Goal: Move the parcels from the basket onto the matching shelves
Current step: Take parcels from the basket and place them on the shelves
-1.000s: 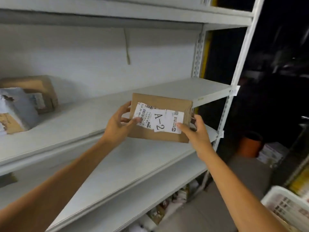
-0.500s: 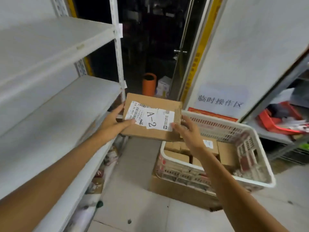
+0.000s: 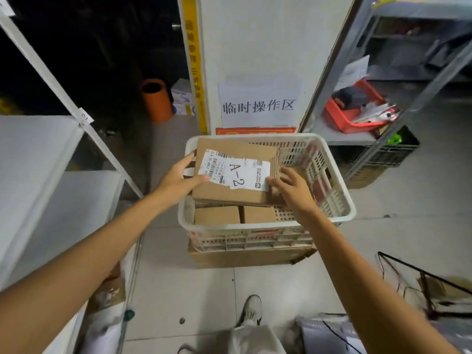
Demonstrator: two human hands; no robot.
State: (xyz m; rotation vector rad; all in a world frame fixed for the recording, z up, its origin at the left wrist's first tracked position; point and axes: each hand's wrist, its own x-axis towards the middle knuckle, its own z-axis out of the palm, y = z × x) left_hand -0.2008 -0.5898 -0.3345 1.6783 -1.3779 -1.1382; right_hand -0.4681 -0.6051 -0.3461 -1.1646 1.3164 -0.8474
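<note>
the left hand (image 3: 178, 180) and right hand (image 3: 293, 194) grip the a-2 parcel (image 3: 229, 198) by its two ends, just above the basket (image 3: 265, 226), with more parcels (image 3: 217, 215) under the grip. it looks mid-carry; next, it likely needs swinging left to the shelves (image 3: 38, 149) and matching a-2.

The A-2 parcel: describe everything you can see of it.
The A-2 parcel is a flat brown cardboard box with a ribbed strip along its right edge. A white label, torn along its lower edge, carries barcodes and a large A-2. It is held roughly level over the white basket, above smaller cardboard boxes inside. The left hand grips its left edge, thumb on top; the right hand grips its right edge, touching the label's corner.
</note>
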